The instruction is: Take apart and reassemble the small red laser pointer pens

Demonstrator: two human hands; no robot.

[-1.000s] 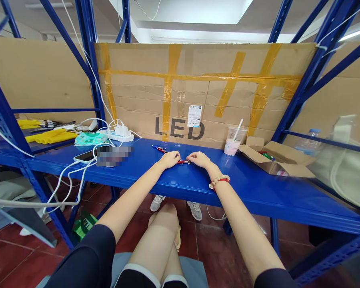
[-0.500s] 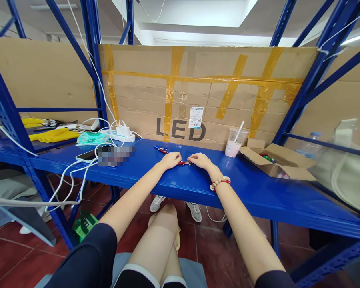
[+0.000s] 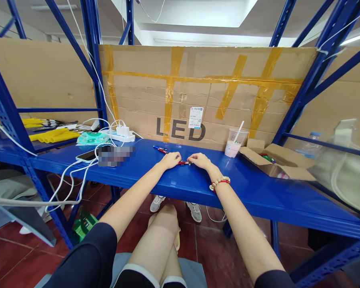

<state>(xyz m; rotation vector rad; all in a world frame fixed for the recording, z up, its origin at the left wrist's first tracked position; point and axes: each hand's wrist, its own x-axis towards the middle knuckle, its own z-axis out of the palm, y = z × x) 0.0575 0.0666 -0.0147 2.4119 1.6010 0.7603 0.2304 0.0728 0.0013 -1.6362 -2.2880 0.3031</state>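
Between my two hands, low over the blue tabletop [image 3: 195,182], a red pen [image 3: 184,163] lies level. My left hand [image 3: 170,160] pinches its left end with curled fingers. The fingers of my right hand [image 3: 199,160] close on the other end, where a small dark and silvery part shows. My fingers cover both tips of the pen. Just beyond my left hand, blue and red pens [image 3: 160,149] lie on the table, close together.
At the right stand a plastic cup with a straw [image 3: 235,144] and an open cardboard box [image 3: 277,160] holding pens. To the left are a phone [image 3: 88,156], a green packet [image 3: 93,137], a white power strip [image 3: 120,136] and trailing cables. A cardboard panel [image 3: 216,96] closes off the back.
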